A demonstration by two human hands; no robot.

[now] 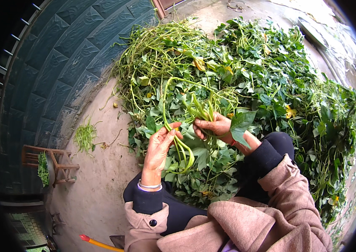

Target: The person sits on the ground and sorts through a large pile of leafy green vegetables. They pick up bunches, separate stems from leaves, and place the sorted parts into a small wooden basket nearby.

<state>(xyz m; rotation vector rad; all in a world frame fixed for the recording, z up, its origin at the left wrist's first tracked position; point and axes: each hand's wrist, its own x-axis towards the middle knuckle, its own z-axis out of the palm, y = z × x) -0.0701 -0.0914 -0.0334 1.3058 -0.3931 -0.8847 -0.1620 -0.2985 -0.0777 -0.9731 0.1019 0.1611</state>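
My left hand [162,141] pinches a long green vine stem [164,104] between thumb and fingers; the stem arches up and right above the pile and loops below the fingertips. To its right, my right hand [212,126] is closed around a small bunch of green leaf stalks [200,108]. A broad green leaf [241,126] hangs beside its wrist. Under and beyond both hands spreads a large heap of leafy green vines [260,75], with a few yellow leaves and many bare stems at its upper left.
On the concrete floor [99,189] at left lies a small pile of green stalks [85,135]. A wooden stool [61,167] holds a bowl of greens [43,170]. A dark tiled wall [70,53] stands behind. An orange rod [102,244] shows at the bottom.
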